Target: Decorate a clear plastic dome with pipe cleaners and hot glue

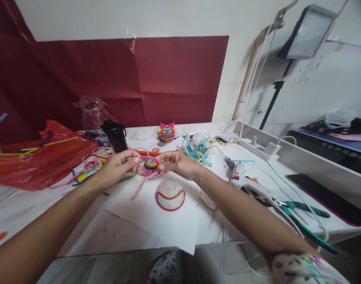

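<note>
My left hand (124,165) and my right hand (177,163) face each other above the table, fingertips pinched. Between them they grip a pink pipe cleaner (142,174) bent into a loop, with one loose end hanging down to the left. Through the loop shows a coil in rainbow colours (151,163); whether it lies behind or is joined to the loop I cannot tell. Just below my hands, a pale domed piece (170,192) with a red curved outline like a smile rests on a white paper sheet (168,228).
A pink cat-eared face (167,133) stands at the back. Beside my left hand are a black cup (114,136), loose coloured strips and a red plastic bag (62,157). Blue and yellow strips (198,149) lie beyond my right hand. Green-handled pliers (304,219) and white cables are at the right.
</note>
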`<state>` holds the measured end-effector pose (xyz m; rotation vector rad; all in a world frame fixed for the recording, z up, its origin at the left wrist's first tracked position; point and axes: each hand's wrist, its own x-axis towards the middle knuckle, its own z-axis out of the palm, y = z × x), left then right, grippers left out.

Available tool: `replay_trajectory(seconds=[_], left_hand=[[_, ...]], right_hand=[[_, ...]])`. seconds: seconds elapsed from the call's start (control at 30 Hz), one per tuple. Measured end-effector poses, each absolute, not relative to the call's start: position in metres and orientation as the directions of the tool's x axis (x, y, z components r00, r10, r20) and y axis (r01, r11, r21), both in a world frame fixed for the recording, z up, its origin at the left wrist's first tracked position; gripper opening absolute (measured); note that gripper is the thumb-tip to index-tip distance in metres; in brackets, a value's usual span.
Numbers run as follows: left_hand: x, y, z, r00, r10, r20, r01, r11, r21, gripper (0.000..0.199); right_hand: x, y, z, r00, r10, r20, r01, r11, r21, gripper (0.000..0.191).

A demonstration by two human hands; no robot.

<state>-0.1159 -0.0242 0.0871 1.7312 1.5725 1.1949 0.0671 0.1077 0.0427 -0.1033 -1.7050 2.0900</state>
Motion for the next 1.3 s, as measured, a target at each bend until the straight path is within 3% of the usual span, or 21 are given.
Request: replay_trajectory(seconds=[0.23, 0.43, 0.63, 0.73, 0.83, 0.93, 1.03, 1.1, 1.2, 1.3], left_hand=[[-0.118, -0.021, 0.08, -0.121, 0.962, 0.244, 0.421, -0.173, 0.89, 0.033], [-0.129, -0.021, 0.076, -0.237, 0.932, 0.273, 0.575, -0.092, 0.813, 0.035], [-0.139, -0.02, 0.075, -0.218, 0.93, 0.295, 0.718, -0.052, 0.694, 0.034], [-0.144, -0.021, 0.074, -0.163, 0.94, 0.299, 0.818, -0.041, 0.574, 0.036], [-0.149, -0.025, 0.07, -0.133, 0.946, 0.297, 0.878, -0.027, 0.478, 0.037], [-0.151, -0.031, 0.066, -0.213, 0.942, 0.26, 0.806, 0.019, 0.592, 0.036], [-0.149, -0.044, 0.062, -0.363, 0.929, 0.073, 0.53, 0.142, 0.836, 0.043], [-0.147, -0.054, 0.058, -0.414, 0.91, 0.0, 0.321, 0.146, 0.936, 0.056], [-0.144, -0.065, 0.051, -0.504, 0.863, 0.035, 0.216, 0.087, 0.972, 0.039], [-0.141, -0.068, 0.045, -0.588, 0.769, 0.25, 0.364, -0.025, 0.931, 0.026]], right_hand=[[0.056, 0.112, 0.031, -0.881, 0.396, 0.258, -0.261, 0.049, -0.964, 0.029], [0.051, 0.122, 0.027, -0.825, 0.477, 0.304, -0.248, 0.177, -0.952, 0.03], [0.051, 0.133, 0.023, -0.812, 0.466, 0.352, -0.192, 0.356, -0.914, 0.023], [0.052, 0.137, 0.029, -0.77, 0.446, 0.456, -0.103, 0.618, -0.779, 0.011], [0.049, 0.14, 0.038, -0.758, 0.354, 0.548, 0.032, 0.859, -0.511, 0.006], [0.038, 0.142, 0.044, -0.763, 0.292, 0.577, 0.09, 0.932, -0.351, 0.009], [0.019, 0.142, 0.045, -0.748, 0.313, 0.585, 0.084, 0.919, -0.384, 0.009], [0.002, 0.138, 0.044, -0.759, 0.321, 0.566, 0.045, 0.894, -0.446, 0.008], [-0.022, 0.125, 0.045, -0.79, 0.287, 0.542, -0.029, 0.866, -0.499, 0.004], [-0.036, 0.107, 0.048, -0.8, 0.252, 0.545, -0.147, 0.798, -0.584, 0.008]])
